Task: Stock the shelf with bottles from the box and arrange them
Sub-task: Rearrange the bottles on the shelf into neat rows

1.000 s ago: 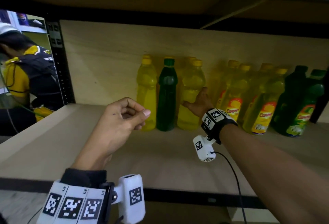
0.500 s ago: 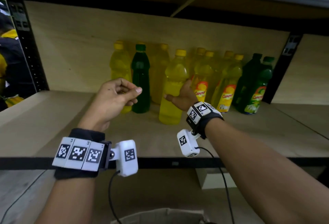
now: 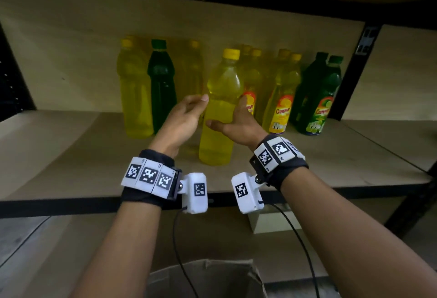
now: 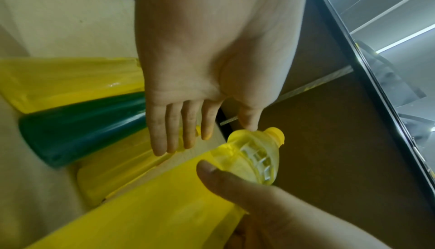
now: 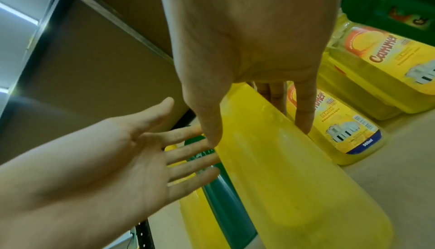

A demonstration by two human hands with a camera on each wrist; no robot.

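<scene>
Since the earlier frame the left hand [image 3: 183, 120] has uncurled and moved in beside the plain yellow bottle [image 3: 218, 118], fingers straight, its grip wide and holding nothing. The right hand [image 3: 238, 123] wraps that bottle's right side, thumb across the front. It stands upright on the pale wood shelf [image 3: 82, 155], nearer than the row at the back. Black steel posts frame the bay. Labels read "Cammer" [image 3: 282, 110], one "Lemon Dishwashing Liquid". Three green bottles show. The box [image 3: 205, 276] sits below.
</scene>
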